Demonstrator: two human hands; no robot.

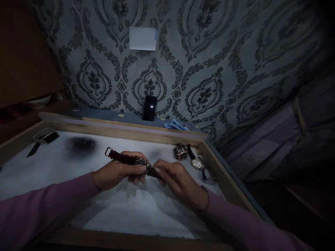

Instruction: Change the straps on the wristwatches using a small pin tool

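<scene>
Dim, bluish light covers the white-topped, wood-framed rectangular table (104, 216), soft shadows spreading toward its near edge. A small white glint marks the glossy black rectangular phone (149, 114) beyond the far edge. The brown-strapped round watch (140, 161) looks murky; past the near right corner, blackness swallows detail.

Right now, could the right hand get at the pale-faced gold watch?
Probably yes: nothing visible lies between the right hand and the gold watch, but that hand holds a brown strap.
</scene>
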